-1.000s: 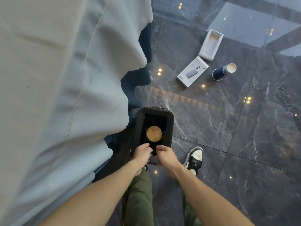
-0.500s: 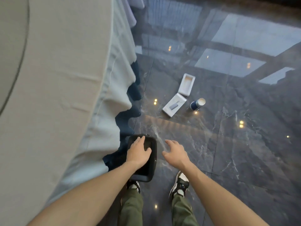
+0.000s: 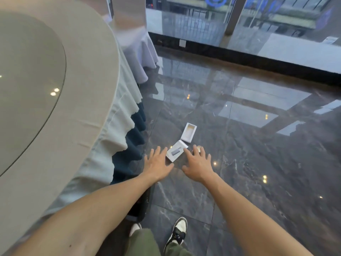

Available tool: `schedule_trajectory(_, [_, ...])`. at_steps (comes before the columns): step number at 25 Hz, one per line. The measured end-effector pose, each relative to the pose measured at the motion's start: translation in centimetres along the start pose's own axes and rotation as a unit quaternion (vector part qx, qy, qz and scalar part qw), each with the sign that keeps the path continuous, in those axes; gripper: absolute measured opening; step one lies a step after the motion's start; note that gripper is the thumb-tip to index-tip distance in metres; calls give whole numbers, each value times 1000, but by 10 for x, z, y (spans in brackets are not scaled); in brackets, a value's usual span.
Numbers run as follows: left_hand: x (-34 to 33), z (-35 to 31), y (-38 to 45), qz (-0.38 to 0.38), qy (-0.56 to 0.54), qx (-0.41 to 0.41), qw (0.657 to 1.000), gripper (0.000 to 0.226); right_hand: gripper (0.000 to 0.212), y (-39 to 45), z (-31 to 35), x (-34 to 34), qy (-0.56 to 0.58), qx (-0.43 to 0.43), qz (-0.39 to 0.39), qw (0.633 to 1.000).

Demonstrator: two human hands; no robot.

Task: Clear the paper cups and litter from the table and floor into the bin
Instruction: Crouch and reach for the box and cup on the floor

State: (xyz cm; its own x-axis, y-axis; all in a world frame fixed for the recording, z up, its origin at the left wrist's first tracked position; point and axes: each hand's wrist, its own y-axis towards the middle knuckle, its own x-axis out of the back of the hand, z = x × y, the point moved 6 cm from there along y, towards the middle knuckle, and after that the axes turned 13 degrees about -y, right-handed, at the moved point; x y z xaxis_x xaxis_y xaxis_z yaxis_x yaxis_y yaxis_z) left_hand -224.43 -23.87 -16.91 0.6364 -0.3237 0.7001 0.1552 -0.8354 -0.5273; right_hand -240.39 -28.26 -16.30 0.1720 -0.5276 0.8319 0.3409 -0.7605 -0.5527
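Two white box halves lie on the dark marble floor ahead: an open tray (image 3: pixel 189 132) and a lid with a printed picture (image 3: pixel 176 151). A paper cup (image 3: pixel 197 149) lies just right of the lid, mostly hidden behind my right hand. My left hand (image 3: pixel 157 164) and my right hand (image 3: pixel 197 165) are both stretched forward, fingers spread, holding nothing. The black bin (image 3: pixel 138 206) stands below my left forearm beside the table skirt, largely covered by the arm.
A round table (image 3: pixel 86 100) with a pale cloth and a glass turntable fills the left. A cloth-covered chair (image 3: pixel 136 43) stands behind it. Glass walls with a dark base (image 3: pixel 258 60) run across the far side. My shoes (image 3: pixel 177 231) are at the bottom.
My hands left the bin and rose, now spread forward. My view lifted from straight down over the bin to the floor ahead, the table top and the glass walls.
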Motion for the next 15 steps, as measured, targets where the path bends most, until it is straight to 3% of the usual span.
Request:
schedule_trajectory(3, [14,-35,0,-45,-2,-51,998,67,77,-7,-26,30,2,-8,-20,1000])
schedule_trajectory(8, [23,-68,22,-28,23,-40,999,85,93,8,-65,61,20,-28,-51,998])
schedule_trajectory(15, [25,-86,99,-6,-3,-1,1000,108,93,78,-104,83,27,-56,-44,997])
